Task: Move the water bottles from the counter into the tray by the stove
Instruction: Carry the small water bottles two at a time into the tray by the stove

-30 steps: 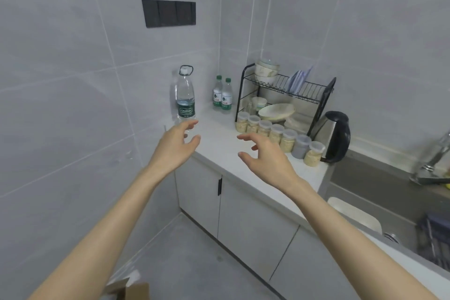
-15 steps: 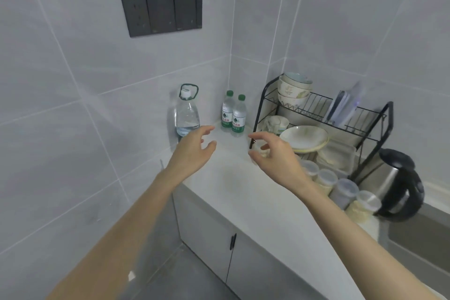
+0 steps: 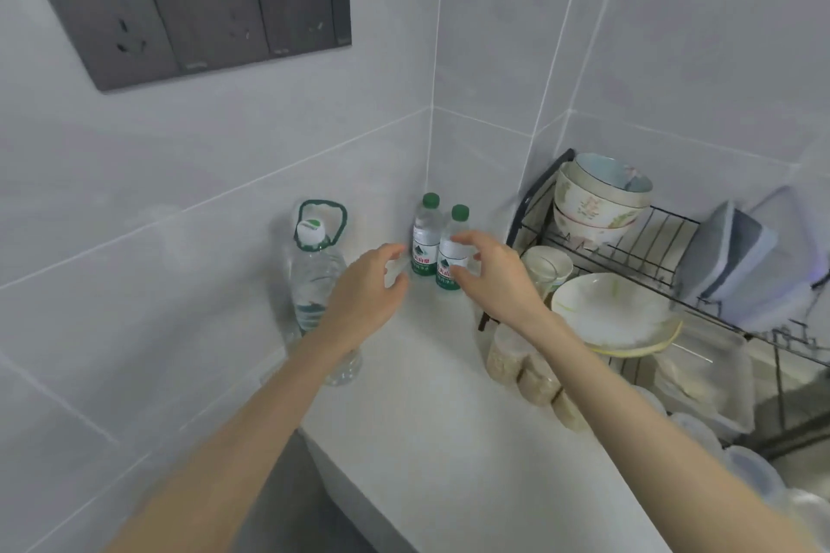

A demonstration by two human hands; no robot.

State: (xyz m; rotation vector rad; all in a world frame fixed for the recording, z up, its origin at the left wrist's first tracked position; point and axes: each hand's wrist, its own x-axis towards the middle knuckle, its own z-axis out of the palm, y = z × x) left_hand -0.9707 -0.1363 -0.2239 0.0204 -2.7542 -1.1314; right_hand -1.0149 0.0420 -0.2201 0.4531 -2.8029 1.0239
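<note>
Two hands are held out over the counter point(image 3: 426, 418), and both hold nothing. The left hand point(image 3: 366, 290) and the right hand point(image 3: 496, 278) are spread, with fingers bent like little cups.

What could go wrong? Two green-capped water bottles stand touching each other, tight in the corner at 12 o'clock. If the right hand grabs the nearer small bottle point(image 3: 451, 258) too fast, it may bump the farther small bottle point(image 3: 426, 245) and tip it over. The left hand could also knock the big water bottle point(image 3: 314, 278), which stands just beside it at 9 o'clock, against the wall.

Both arms are stretched long, coming up from 6 o'clock. The right hand's thumb and fingers sit on each side of the nearer small bottle. I cannot tell if they touch it.

At 3 o'clock, near the right arm, are food jars point(image 3: 507, 357), a paper cup point(image 3: 545, 269), a plate point(image 3: 615, 314) and a dish rack point(image 3: 651, 238) with bowls point(image 3: 597, 198). The tray by the stove is not in view.
</note>
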